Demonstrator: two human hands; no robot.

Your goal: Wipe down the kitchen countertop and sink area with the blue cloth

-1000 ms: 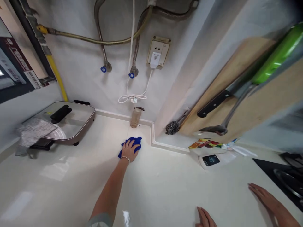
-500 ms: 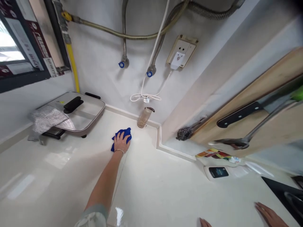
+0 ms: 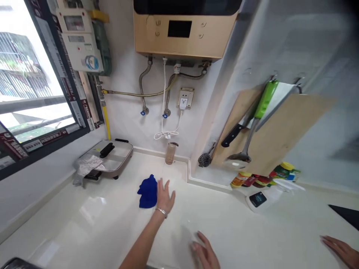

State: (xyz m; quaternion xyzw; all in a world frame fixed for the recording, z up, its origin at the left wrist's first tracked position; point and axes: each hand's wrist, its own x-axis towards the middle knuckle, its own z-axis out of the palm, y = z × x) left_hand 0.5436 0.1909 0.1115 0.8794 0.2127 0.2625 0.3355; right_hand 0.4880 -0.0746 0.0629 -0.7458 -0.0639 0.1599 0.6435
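Note:
A crumpled blue cloth (image 3: 148, 192) lies on the white countertop (image 3: 112, 224). Just to its right is my left hand (image 3: 165, 198), back up and fingers spread, with a bracelet at the wrist; it holds nothing, and I cannot tell whether its edge touches the cloth. My right hand (image 3: 206, 252) comes in at the bottom edge, fingers loosely bent and apart, with nothing in them. Behind the cloth, near the wall, stands a clear brownish pitcher (image 3: 170, 153).
An electric pan (image 3: 117, 162) with a glass lid sits back left. A spray bottle (image 3: 262, 200) and several jars (image 3: 259, 181) stand at right. Scrubber (image 3: 204, 160), ladle (image 3: 241, 157) and knife (image 3: 232, 135) hang by a cutting board (image 3: 283, 138). Another person's hand (image 3: 340, 249) rests far right.
My left hand has let go of the blue cloth and moved right of it; the cloth lies more spread out. More of my right hand shows. The view has tilted up, revealing the water heater.

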